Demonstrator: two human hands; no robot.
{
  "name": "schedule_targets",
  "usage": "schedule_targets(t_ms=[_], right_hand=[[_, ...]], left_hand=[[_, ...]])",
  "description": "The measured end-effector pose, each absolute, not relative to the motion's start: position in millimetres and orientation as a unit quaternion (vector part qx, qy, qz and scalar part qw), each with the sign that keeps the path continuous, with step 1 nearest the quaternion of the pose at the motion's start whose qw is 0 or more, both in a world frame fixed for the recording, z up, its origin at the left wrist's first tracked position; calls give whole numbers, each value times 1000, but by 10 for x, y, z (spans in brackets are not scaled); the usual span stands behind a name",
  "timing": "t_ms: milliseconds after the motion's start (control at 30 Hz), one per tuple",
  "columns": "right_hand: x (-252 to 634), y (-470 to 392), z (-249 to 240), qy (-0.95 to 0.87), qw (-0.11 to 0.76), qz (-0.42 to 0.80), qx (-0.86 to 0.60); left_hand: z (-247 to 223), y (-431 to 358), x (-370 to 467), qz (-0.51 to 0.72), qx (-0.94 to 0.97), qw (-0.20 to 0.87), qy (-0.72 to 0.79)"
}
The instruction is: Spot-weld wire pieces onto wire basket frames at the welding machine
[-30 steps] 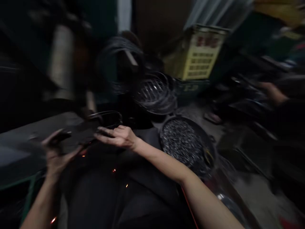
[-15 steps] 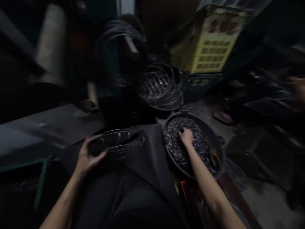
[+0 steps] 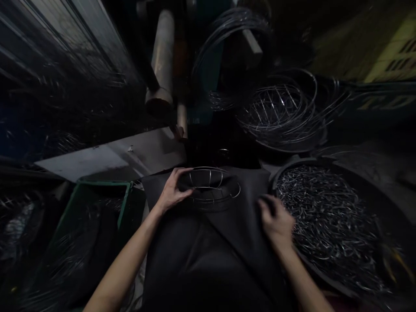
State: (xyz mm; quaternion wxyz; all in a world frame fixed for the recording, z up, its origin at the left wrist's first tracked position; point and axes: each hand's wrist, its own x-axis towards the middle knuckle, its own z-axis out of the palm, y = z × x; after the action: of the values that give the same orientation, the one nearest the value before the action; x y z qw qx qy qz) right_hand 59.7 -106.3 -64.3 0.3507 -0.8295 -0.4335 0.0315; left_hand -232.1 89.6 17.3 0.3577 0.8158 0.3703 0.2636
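Dark cloth (image 3: 214, 260) nearest, creased. Left hand (image 3: 172, 190) grips the left side of a round wire frame (image 3: 209, 187), which is over the cloth near its far edge. Right hand (image 3: 277, 221) half curled by the cloth's right edge, beside a black basin (image 3: 370, 184) of small metal pieces (image 3: 325, 216); cannot tell if it holds anything. Green crate (image 3: 102, 183) off the left edge. Beyond the far edge, heaped wire hoops (image 3: 282, 112)

Wire frame (image 3: 208, 187) between crate (image 3: 103, 183), left, and basin (image 3: 368, 187), right; metal pieces (image 3: 325, 225) in basin.
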Motion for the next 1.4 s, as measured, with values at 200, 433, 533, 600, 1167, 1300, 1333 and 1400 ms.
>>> schedule_targets(t_ms=[200,433,533,600,1167,1300,1333,1400], right_hand=[[265,-890,-328,-497,391,81,-770],[291,-323,138,-639,420,134,-630],[89,71,358,-722,354,115,-584],[3,209,479,-768,298,66,-563],[279,542,560,-886,253,-230,-313],[335,593,532,-892,252,-219,-306],[344,603,535,-892,251,-217,-306],[361,621,555,-894,248,-218,-303]], left_hand=[[270,842,-2120,317,806,348,358],[431,912,-1989,275,861,247,348],[467,920,-1981,257,873,229,347],[483,909,-1984,254,871,227,353],[397,969,-1905,322,821,275,384],[388,1007,-1880,330,819,271,382],[389,1013,-1870,333,818,271,382],[392,1025,-1852,337,817,267,383]])
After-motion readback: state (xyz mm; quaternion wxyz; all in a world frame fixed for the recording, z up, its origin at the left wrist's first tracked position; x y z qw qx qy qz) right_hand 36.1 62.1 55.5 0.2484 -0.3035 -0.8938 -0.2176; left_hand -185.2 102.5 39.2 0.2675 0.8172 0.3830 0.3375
